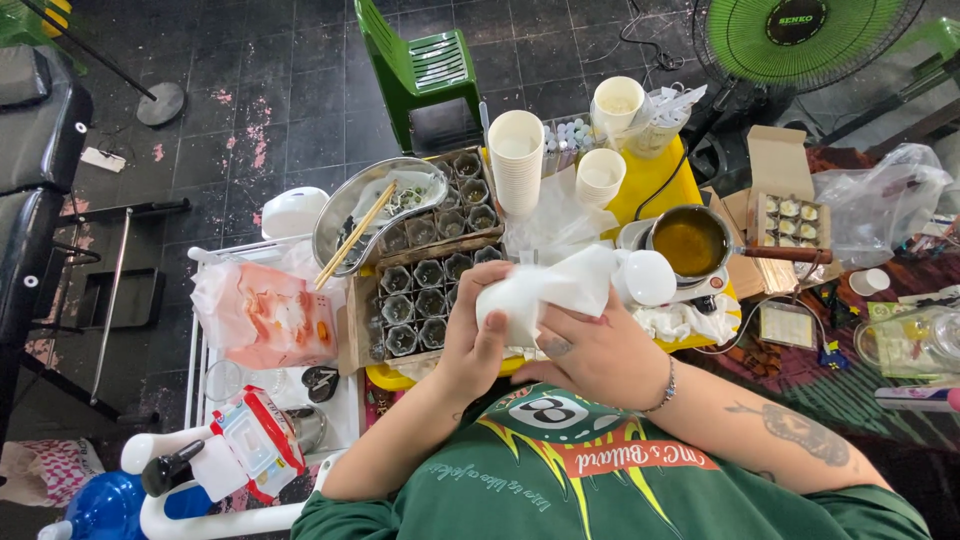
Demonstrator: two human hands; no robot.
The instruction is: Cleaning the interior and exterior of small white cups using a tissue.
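Both my hands are raised in front of my chest over the near edge of a yellow table (655, 170). My left hand (472, 335) and my right hand (590, 352) together clasp a crumpled white wrap (548, 288); what is inside it is hidden. A bracelet sits on my right wrist. Just beyond my left hand is a cardboard box (356, 318) holding several small dark cups (428, 290).
A metal tray (338, 222) with chopsticks (352, 238) lies at the left. Stacked paper cups (516, 160) stand behind. A pan of amber liquid (690, 240), a white lid (650, 277), a pink plastic bag (265, 315), a green chair (420, 65) and a green fan (800, 35) surround the table.
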